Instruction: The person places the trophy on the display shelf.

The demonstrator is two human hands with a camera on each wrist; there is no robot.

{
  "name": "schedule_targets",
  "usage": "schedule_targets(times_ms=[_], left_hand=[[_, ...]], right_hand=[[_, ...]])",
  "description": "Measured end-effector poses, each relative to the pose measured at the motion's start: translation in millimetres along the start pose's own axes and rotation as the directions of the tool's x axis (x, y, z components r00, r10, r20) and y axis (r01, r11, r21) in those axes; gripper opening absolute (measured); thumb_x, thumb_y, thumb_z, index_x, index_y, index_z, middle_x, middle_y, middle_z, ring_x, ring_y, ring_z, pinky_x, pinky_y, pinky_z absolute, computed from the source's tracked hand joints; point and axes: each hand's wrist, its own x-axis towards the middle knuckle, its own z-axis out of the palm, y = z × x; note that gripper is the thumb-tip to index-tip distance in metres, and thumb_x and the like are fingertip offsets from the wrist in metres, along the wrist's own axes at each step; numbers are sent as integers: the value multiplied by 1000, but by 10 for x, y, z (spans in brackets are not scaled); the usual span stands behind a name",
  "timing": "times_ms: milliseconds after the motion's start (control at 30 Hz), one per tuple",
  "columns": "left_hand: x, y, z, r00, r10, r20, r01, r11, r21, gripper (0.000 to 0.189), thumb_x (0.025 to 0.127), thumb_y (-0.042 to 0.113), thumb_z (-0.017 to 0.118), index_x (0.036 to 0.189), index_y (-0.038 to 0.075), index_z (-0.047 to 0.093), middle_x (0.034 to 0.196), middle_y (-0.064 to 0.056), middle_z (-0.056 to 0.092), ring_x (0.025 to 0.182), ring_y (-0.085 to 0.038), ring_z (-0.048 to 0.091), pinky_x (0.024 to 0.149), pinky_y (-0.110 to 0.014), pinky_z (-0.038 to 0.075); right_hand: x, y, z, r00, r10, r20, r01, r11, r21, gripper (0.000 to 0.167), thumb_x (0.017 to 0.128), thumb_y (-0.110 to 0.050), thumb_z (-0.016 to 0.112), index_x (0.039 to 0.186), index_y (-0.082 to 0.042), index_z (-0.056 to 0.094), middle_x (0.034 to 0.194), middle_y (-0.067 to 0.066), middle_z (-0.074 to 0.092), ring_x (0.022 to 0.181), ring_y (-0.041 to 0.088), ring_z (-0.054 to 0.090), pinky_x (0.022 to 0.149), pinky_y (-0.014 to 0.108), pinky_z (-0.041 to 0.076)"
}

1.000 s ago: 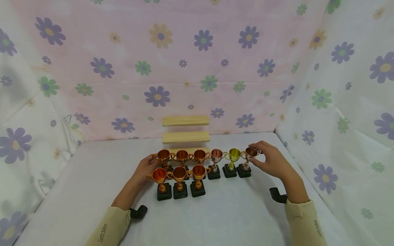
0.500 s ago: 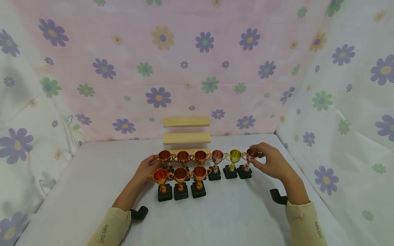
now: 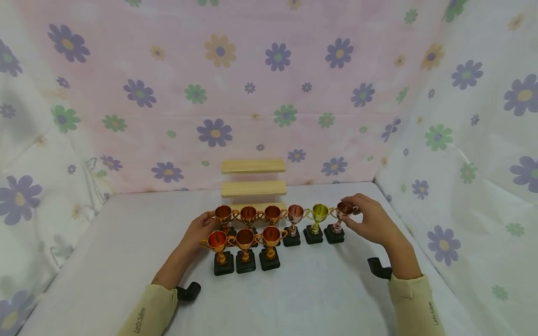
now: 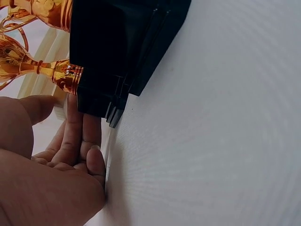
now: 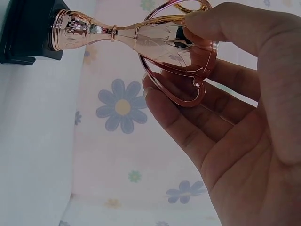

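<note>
Small trophies with dark square bases stand upright in two rows. My left hand (image 3: 199, 236) is at the left end of the back row, beside an orange-gold trophy (image 3: 223, 213). In the left wrist view its outstretched fingers (image 4: 71, 136) touch the side of a dark base (image 4: 96, 96), while the thumb stays apart from it. My right hand (image 3: 371, 218) pinches the cup of the rose-gold trophy (image 5: 162, 42) at the row's right end, thumb on the near side, fingers around the far side and handle. That trophy's base rests on the table beside a yellow-gold trophy (image 3: 320, 213).
Another rose-gold trophy (image 3: 295, 213) stands left of the yellow-gold one. The front row holds three orange-gold trophies, its middle one (image 3: 244, 238) between two others. Behind rises a stepped wooden rack (image 3: 254, 188). Flowered cloth walls (image 3: 260, 102) enclose the white table (image 3: 319, 289).
The rose-gold trophy in my right hand has shifted very slightly to the right, away from the yellow-gold one. My left hand and the other trophies hold their places.
</note>
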Motion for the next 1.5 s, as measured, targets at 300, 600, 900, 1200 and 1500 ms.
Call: schedule_targets(times_ms=[300, 600, 900, 1200, 1500], left_hand=[[15, 5, 4, 1000, -12, 0, 12, 1000, -11, 44, 112, 32, 53, 146, 4, 54, 145, -20, 64, 132, -34, 61, 113, -49, 47], [-2, -23, 26, 1000, 12, 13, -13, 1000, 19, 48, 112, 37, 54, 146, 4, 54, 148, -20, 62, 135, -35, 58, 113, -50, 46], [14, -27, 24, 999, 23, 24, -23, 999, 26, 48, 112, 39, 53, 146, 5, 55, 146, -19, 64, 136, -35, 58, 114, -52, 44], [77, -63, 7, 999, 23, 41, -23, 1000, 0, 44, 113, 32, 52, 147, 4, 53, 147, -20, 63, 134, -33, 60, 112, -47, 47], [21, -45, 5, 999, 30, 30, -30, 1000, -3, 47, 112, 35, 55, 147, 4, 53, 147, -20, 62, 135, -35, 57, 114, -52, 43]], right_hand=[[-8, 6, -45, 997, -49, -60, 48, 999, -14, 45, 87, -4, 85, 128, 0, 68, 108, 4, 69, 91, 18, 67, 77, 50, 59], [-4, -25, -124, 998, -24, -62, 22, 999, -27, 43, 88, -4, 83, 129, 0, 68, 108, 5, 69, 92, 20, 67, 79, 48, 59], [9, -22, -206, 996, -41, -76, 38, 998, -41, 43, 89, -5, 83, 129, 0, 68, 109, 6, 68, 91, 20, 66, 78, 49, 58], [21, 10, -258, 996, -42, -79, 37, 997, -61, 44, 89, -5, 83, 129, -1, 67, 110, 6, 68, 90, 21, 67, 78, 49, 57], [203, 6, -393, 998, -55, -20, 53, 994, -96, 39, 91, -5, 81, 126, 2, 67, 107, 9, 68, 92, 24, 67, 79, 49, 58]])
